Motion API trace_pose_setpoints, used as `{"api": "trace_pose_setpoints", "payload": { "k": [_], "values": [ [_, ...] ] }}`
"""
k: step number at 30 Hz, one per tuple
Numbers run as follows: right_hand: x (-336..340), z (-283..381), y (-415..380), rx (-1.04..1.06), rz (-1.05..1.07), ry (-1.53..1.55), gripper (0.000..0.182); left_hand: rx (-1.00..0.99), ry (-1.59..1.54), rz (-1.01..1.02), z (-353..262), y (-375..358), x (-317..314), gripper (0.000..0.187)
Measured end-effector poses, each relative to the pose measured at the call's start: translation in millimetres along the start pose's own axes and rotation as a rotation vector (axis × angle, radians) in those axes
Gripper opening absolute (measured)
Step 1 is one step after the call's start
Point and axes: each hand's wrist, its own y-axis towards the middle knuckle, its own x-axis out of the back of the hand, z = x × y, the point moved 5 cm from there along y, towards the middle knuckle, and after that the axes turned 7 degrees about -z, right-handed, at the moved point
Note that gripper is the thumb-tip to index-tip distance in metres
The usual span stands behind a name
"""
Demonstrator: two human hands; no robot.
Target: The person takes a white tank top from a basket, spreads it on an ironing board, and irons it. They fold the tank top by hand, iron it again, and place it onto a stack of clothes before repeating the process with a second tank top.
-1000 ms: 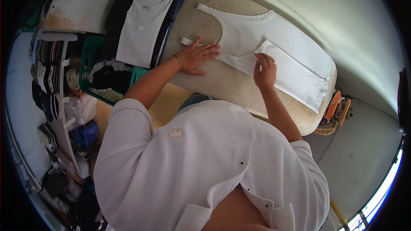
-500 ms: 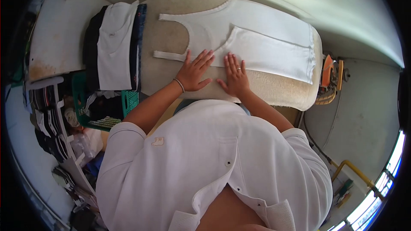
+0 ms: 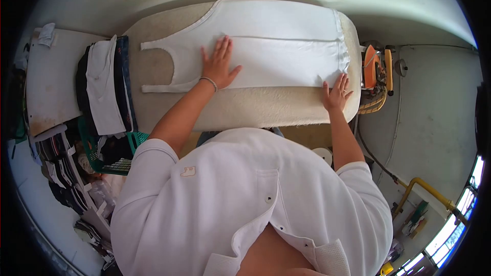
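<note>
A white tank top (image 3: 276, 51) lies spread on the padded beige board (image 3: 245, 110), its straps to the left and its hem to the right. My left hand (image 3: 219, 64) rests flat on the garment near the armhole, fingers spread, a bracelet on its wrist. Near the hem's lower corner, my right hand (image 3: 336, 93) lies with fingers apart, its fingertips on the fabric edge. A lengthwise fold line runs across the top between the left hand and the hem.
Folded clothes (image 3: 105, 87) lie at the board's left end, beside a white panel (image 3: 61, 76). Below them sits a green basket (image 3: 94, 148). An orange iron (image 3: 371, 66) stands past the right end. Stacked garments (image 3: 64, 174) fill a rack at lower left.
My right hand has moved right to the hem corner. My left hand has moved up onto the fabric. The upper layer's raised flap now lies flatter, and the view has shifted.
</note>
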Motion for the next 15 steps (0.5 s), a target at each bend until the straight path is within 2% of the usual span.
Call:
{"api": "trace_pose_setpoints", "payload": {
  "k": [1, 3, 5, 7, 9, 11, 12, 13, 14, 15],
  "values": [
    [3, 0, 11, -0.093, 0.011, -0.072, 0.084, 0.004, 0.004, -0.008, -2, 3, -2, 0.082],
    [15, 20, 37, -0.021, -0.074, 0.037, 0.081, -0.047, 0.055, -0.025, -16, 7, 10, 0.082],
    [26, 55, 64, 0.342, -0.15, 0.204, 0.078, 0.005, 0.069, 0.006, -17, 19, -1, 0.081],
    [7, 53, 81, 0.332, -0.175, 0.274, 0.076, 0.059, 0.084, 0.022, -15, 29, -10, 0.08],
    [-2, 46, 87, 0.177, -0.087, 0.12, 0.075, 0.061, 0.092, -0.099, -8, 41, -4, 0.077],
    [-2, 44, 111, 0.132, -0.1, 0.15, 0.075, 0.096, 0.112, -0.179, 23, 76, 1, 0.075],
    [2, 39, 136, 0.159, -0.264, 0.249, 0.075, 0.132, 0.122, -0.247, 38, 95, 3, 0.074],
    [6, 33, 162, 0.186, -0.426, 0.349, 0.075, 0.294, 0.128, -0.158, 56, 119, 3, 0.07],
    [-1, 26, 205, 0.178, -0.442, 0.451, 0.075, 0.455, 0.133, -0.069, 73, 143, 10, 0.067],
    [-7, 24, 248, 0.167, -0.458, 0.552, 0.075, 0.551, 0.134, 0.171, 83, 166, 15, 0.063]
  ]
}}
